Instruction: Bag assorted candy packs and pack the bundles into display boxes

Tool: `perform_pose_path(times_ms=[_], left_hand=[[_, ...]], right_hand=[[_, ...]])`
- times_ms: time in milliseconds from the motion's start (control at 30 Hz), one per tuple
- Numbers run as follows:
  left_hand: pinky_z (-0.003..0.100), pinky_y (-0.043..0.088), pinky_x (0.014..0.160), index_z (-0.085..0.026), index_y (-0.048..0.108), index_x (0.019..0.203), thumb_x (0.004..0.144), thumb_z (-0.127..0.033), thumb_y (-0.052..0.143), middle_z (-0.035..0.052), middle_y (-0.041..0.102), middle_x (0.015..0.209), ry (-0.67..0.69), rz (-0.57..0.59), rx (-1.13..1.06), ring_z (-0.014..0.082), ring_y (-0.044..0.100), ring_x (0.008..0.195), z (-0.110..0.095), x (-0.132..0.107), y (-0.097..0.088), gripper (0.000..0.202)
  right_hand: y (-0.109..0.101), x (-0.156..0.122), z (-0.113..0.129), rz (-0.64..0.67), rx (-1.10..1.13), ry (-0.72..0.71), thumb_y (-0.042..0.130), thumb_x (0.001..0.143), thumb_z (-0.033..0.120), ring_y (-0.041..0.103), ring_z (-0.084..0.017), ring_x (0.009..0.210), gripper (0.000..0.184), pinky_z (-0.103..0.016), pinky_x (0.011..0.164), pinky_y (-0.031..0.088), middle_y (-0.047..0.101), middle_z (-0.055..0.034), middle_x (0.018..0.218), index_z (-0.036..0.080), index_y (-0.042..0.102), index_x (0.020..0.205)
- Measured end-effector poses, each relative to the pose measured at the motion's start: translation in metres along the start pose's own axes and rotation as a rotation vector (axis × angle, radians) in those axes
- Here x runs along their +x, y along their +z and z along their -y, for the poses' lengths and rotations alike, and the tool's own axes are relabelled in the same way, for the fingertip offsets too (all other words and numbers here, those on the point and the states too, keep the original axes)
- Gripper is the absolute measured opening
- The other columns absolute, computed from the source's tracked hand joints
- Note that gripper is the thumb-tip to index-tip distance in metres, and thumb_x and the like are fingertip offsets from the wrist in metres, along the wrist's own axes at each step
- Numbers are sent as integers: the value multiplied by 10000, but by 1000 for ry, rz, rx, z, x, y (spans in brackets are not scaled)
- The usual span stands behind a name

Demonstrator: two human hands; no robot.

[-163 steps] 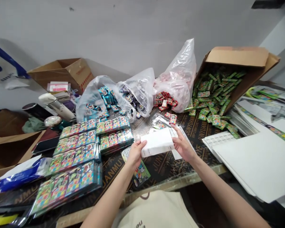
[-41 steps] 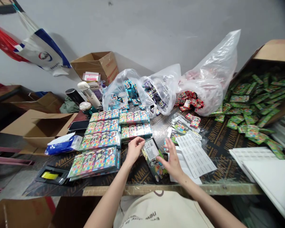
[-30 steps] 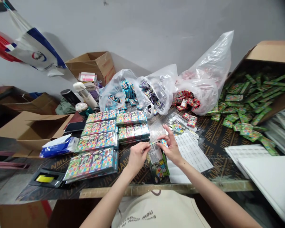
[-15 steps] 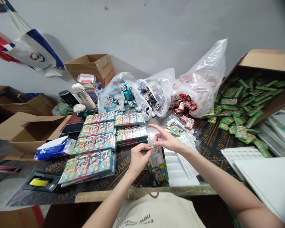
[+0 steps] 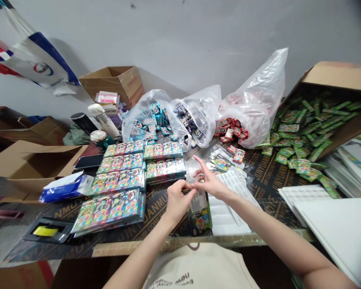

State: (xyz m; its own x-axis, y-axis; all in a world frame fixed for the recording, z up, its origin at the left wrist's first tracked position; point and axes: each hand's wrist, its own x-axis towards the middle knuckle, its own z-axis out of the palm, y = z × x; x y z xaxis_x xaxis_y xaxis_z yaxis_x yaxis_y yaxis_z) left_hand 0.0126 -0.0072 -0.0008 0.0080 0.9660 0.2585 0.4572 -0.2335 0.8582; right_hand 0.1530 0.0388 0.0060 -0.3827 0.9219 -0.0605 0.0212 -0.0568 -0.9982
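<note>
At centre, the left hand (image 5: 180, 200) and right hand (image 5: 209, 182) meet, fingers closed in pinches, what they grip too small to tell, at the upper end of a green-and-black printed packet (image 5: 201, 220), lower centre. An uneven tug could crease it.

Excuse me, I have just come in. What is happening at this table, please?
A person's left hand and right hand meet, fingertips together, at the top end of a dark green packet; what they pinch is too small to tell. Stacks of colourful packs stand to the left, white sheets lie to the right. Behind are plastic bags of small packs, and a carton spills green packs.
</note>
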Motion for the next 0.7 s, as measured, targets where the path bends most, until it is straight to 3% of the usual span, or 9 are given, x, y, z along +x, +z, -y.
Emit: perform_pose_path(times_ms=[100,167,233,300,400,467,533,600,700], left_hand=[[214,405,541,-155,659,766,676,-249,636,3,642,640,-4,208,61,127,552,568,-5,11,-13,132],[209,385,498,-149,680,706,687,-270,627,3,641,589,-48,274,48,124,542,522,-5,20,-28,134],[205,392,490,-141,677,647,690,-294,629,9,644,576,-141,189,-32,125,554,519,1,27,-45,166],[207,430,532,-134,672,682,669,-317,659,15,660,631,-250,-22,-202,125,579,557,9,30,-59,184],[223,477,620,-132,639,842,617,-330,712,6,661,687,-371,-283,-547,111,600,601,20,22,-66,308],[231,489,646,-144,584,997,602,-310,729,-7,650,703,-401,-307,-681,107,609,622,24,9,-61,453],[259,503,667,-160,497,1138,605,-277,731,8,654,772,-422,-177,-691,129,627,680,27,-6,-52,593],[309,512,704,-160,467,1176,604,-249,729,43,657,854,-422,18,-563,170,637,759,28,-19,-44,636],[386,461,859,-187,505,1165,605,-243,732,81,620,1044,-257,132,-242,226,590,968,23,-24,-37,607]], right_hand=[[-1,-1,-10,-180,48,47,585,689,192,514,-80,622,790,-243,641,459,496,18,861,335,195,1362],[-7,-4,-16,-326,19,25,548,746,265,552,-116,771,704,-288,755,460,515,-15,951,330,204,1358],[-17,-11,-24,-462,-53,-23,539,774,370,518,-165,990,671,-343,865,427,504,-55,1095,330,209,1356],[-24,-22,-31,-548,-109,-32,555,761,449,446,-202,1132,702,-379,913,401,483,-80,1182,322,210,1359],[-28,-38,-35,-483,29,72,568,750,482,511,-231,1081,772,-394,822,472,541,-94,1129,305,156,1378],[-28,-44,-32,-401,186,100,584,748,460,605,-223,905,821,-392,716,517,607,-75,1001,291,99,1388],[-32,-45,-22,-383,253,30,637,721,402,636,-199,770,879,-376,686,524,638,-31,860,275,81,1389],[-39,-42,-8,-370,207,-59,688,685,327,636,-177,721,910,-336,690,514,635,7,763,274,110,1387],[-39,-37,10,-177,5,-93,706,660,234,610,-151,650,883,-271,615,491,613,35,684,298,192,1375]])
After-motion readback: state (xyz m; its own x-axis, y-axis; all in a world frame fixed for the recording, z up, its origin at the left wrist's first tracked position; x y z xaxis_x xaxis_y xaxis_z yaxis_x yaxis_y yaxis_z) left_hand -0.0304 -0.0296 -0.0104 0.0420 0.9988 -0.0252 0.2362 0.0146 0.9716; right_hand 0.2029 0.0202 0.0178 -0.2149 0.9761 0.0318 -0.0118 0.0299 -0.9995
